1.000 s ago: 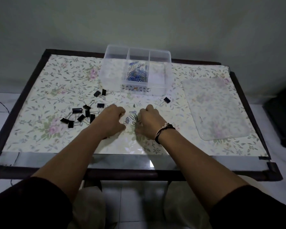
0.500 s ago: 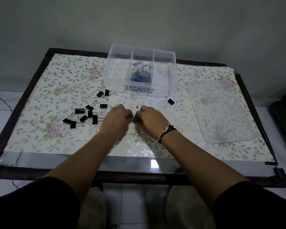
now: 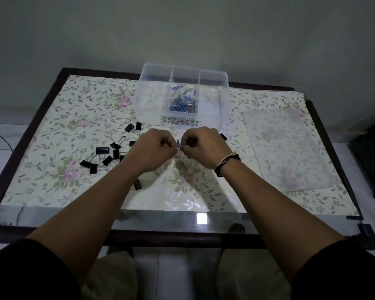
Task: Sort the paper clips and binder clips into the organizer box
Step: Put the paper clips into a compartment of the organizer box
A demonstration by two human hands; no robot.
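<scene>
Both hands sit raised just above the table centre, fists nearly meeting. Left hand [image 3: 155, 148] is curled tight, thumb & forefinger pinched; right hand [image 3: 201, 146] likewise curled, fingertips pinched toward the left. Between them, a small bunch of paper clips [image 3: 178, 145] is gripped from both sides, w/ each hand's fingertips on it. Exact no. of clips held: can't tell, too small.

Right wrist wears a dark bracelet [image 3: 226, 163].

Organizer box [image 3: 223, 100], clear plastic w/ 3 compartments, stands at the far edge of the table, just beyond the hands. Middle compartment holds a heap of blue clips [image 3: 183, 100]; L & R compartments look bare.

Black binder clips [image 3: 105, 155] lie scattered on the floral tablecloth [image 3: 59, 126] left of the left hand; one more [image 3: 137, 184] sits under the left forearm, another [image 3: 223, 137] peeks out beside the right hand. Clear lid [image 3: 288, 148] lies flat to the right, well apart from the hands.
</scene>
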